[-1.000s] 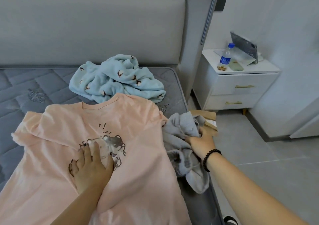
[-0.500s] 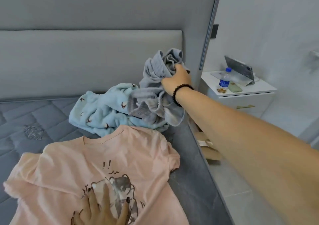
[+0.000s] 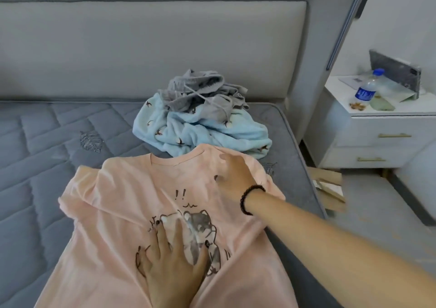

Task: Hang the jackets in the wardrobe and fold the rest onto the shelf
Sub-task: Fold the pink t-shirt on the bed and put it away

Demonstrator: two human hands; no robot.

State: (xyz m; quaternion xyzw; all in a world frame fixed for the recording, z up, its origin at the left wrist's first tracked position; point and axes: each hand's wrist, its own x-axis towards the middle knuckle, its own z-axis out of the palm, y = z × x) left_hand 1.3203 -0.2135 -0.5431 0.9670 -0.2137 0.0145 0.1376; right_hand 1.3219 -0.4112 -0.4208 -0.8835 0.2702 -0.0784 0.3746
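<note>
Right hand [image 3: 232, 174], blurred but fingers spread and empty, has dropped the grey garment [image 3: 203, 95] onto the blue one [image 3: 212, 133] near the mattress's [image 3: 47, 142] head edge and returns to the pink T-shirt [image 3: 122, 201], pinned flat under the left hand [image 3: 169, 265], ready for folding.

three garments [image 3: 165, 213], two hands [image 3: 172, 267], one water bottle [image 3: 368, 88], one nightstand [image 3: 377, 140], one phone [image 3: 382, 103]

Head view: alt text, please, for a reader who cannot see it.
A pink printed T-shirt lies flat on a grey quilted mattress; the left hand presses its print, the blurred right hand reaches over its shoulder.
</note>
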